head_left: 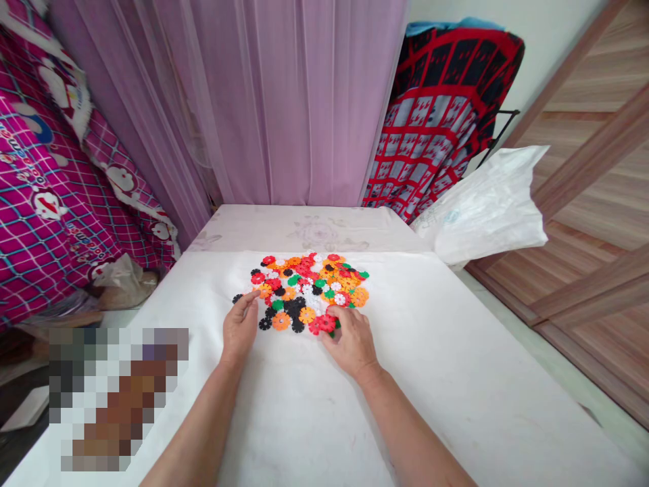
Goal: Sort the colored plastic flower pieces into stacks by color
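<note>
A pile of flower-shaped plastic interlocking discs in red, orange, black, green and white lies on the white-covered table [430, 379]. My left hand [240, 329] is at the pile's left edge, its fingers stretched toward an orange disc [264, 291]; it holds nothing that I can see. At the front right of the pile, my right hand [351, 337] has thumb and fingers closed about a red disc [328, 322]. A green disc [335, 330] shows partly under those fingers. Close in front lie another orange disc [280, 320] and a black disc [265, 324].
Purple curtains [304, 101] hang behind the table. On the right are a white plastic bag [491, 210], a red-and-black patterned cloth [430, 122] and a wooden door [598, 203]. Pink checked fabric [65, 189] hangs on the left. A blurred patch covers the lower left.
</note>
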The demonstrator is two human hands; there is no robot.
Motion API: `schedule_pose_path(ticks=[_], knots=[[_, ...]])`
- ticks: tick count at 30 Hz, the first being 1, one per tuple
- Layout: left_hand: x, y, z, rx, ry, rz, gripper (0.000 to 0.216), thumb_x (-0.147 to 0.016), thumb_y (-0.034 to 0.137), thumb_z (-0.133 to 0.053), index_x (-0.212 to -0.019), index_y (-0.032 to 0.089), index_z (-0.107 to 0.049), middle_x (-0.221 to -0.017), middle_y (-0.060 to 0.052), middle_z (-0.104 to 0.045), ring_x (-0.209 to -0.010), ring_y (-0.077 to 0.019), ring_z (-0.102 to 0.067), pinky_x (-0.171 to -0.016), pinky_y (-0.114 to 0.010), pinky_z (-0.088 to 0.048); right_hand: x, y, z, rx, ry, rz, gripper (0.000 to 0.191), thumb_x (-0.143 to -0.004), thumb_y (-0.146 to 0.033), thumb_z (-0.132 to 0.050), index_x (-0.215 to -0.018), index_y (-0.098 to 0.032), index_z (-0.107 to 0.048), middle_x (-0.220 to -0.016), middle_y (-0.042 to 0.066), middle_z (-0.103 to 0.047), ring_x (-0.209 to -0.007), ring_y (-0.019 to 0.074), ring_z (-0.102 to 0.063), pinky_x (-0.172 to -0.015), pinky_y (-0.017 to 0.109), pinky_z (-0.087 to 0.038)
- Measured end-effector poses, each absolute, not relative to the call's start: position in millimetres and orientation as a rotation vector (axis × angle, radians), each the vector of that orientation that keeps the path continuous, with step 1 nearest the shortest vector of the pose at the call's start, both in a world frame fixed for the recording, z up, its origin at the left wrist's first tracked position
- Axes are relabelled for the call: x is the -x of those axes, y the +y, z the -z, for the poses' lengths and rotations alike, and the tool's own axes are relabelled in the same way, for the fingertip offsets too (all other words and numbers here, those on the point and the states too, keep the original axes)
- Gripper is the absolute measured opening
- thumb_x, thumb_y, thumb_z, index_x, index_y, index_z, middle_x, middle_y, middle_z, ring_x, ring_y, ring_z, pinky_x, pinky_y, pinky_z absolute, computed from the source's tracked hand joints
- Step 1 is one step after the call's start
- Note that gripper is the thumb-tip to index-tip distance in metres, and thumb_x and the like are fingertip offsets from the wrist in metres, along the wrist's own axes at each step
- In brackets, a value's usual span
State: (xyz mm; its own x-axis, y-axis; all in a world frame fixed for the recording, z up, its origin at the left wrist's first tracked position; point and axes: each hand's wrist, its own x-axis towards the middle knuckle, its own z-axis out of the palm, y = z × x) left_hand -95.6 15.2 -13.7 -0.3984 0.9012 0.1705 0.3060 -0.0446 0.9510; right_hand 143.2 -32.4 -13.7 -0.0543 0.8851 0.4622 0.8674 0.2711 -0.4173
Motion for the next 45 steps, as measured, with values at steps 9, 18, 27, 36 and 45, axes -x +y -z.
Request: schedule_pose_path(ticks=[9, 18, 27, 36, 45], knots=[[99.9, 15.7, 8.6, -1.243, 1.696, -1.488, 0.029, -0.079, 0.037, -0.055, -0.097, 0.021, -0.071, -0.108, -0.005, -0.074, -0.110, -0.0217, -0.064, -0.104, -0.038, -0.044, -209.2, -32.5, 28.5, 1.760, -1.661, -0.050, 0.026, -0.074, -0.027, -0.058, -0.100, -0.023, -0.062, -0.097, 0.002, -0.072, -0.094, 0.0219, -0.062, -0.084, 0.034, -0.043], [99.0, 16.5, 9.8, -1.258, 1.707, -1.466, 0.031, -0.078, 0.038, -0.055, -0.096, 0.021, -0.072, -0.104, -0.004, -0.075, -0.104, -0.0215, -0.066, -0.101, -0.037, -0.047, -199.6, -35.2, 20.9, 1.703, -1.769, -0.002, 0.018, -0.075, -0.017, -0.056, -0.090, -0.023, -0.065, -0.106, 0.003, -0.069, -0.100, 0.0206, -0.057, -0.083, 0.032, -0.037], [98.8, 17.5, 17.7, -1.392, 1.717, -1.417, 0.030, -0.081, 0.039, -0.052, -0.097, 0.023, -0.072, -0.106, -0.003, -0.075, -0.106, -0.0212, -0.066, -0.100, -0.036, -0.048, -149.2, -21.1, 8.1, 1.850, -1.889, 0.150, 0.020, -0.079, -0.040, -0.068, -0.084, -0.021, -0.065, -0.085, 0.006, -0.067, -0.087, 0.0225, -0.054, -0.072, 0.032, -0.031], [101.5, 17.1, 16.9, -1.380, 1.742, -1.399, 0.030, -0.081, 0.038, -0.052, -0.098, 0.023, -0.072, -0.107, -0.003, -0.075, -0.107, -0.0215, -0.066, -0.100, -0.036, -0.048, -146.5, -11.4, 20.0, 1.847, -1.803, 0.115, 0.013, -0.078, -0.029, -0.066, -0.088, -0.021, -0.065, -0.085, 0.005, -0.068, -0.084, 0.0211, -0.056, -0.073, 0.031, -0.032], [103.2, 17.5, 17.1, -1.412, 1.734, -1.395, 0.030, -0.080, 0.039, -0.053, -0.096, 0.024, -0.073, -0.104, -0.003, -0.076, -0.104, -0.0211, -0.067, -0.097, -0.035, -0.050, -195.4, -22.0, 29.7, 1.746, -1.522, 0.032, 0.024, -0.076, -0.038, -0.063, -0.093, -0.021, -0.062, -0.087, 0.003, -0.070, -0.079, 0.0191, -0.061, -0.076, 0.031, -0.040]])
